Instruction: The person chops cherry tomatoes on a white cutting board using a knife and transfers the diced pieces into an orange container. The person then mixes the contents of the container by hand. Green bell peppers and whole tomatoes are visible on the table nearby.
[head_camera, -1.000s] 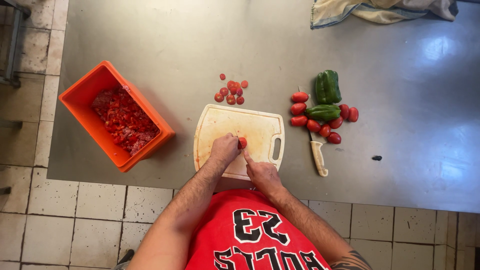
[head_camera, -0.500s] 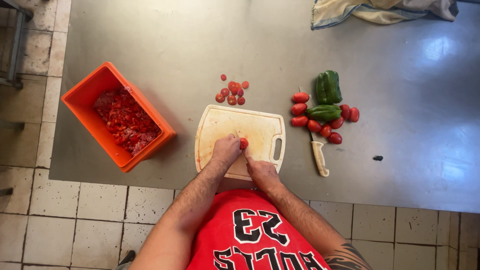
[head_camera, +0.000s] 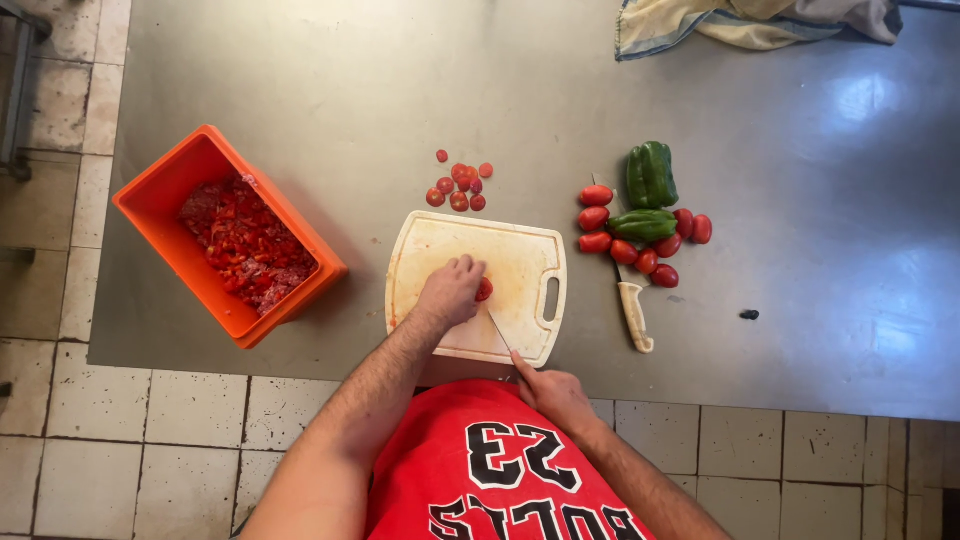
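A cream cutting board (head_camera: 520, 262) with a handle slot lies at the near edge of a steel table (head_camera: 420, 90). My left hand (head_camera: 450, 290) presses a red tomato (head_camera: 484, 290) down on the board. My right hand (head_camera: 556, 394) sits below the board's near edge, closed on the handle of a knife (head_camera: 498, 330) whose thin blade angles up toward the tomato.
An orange crate (head_camera: 160, 190) of chopped red tomato stands at the left. Small tomato pieces (head_camera: 458, 184) lie beyond the board. To the right are whole red tomatoes (head_camera: 594, 219), two green peppers (head_camera: 650, 174) and a white-handled knife (head_camera: 634, 314). A cloth (head_camera: 740, 20) lies far back.
My right hand has drawn back toward me, off the board, pulling the knife with it. My left hand still holds the tomato in the same spot.
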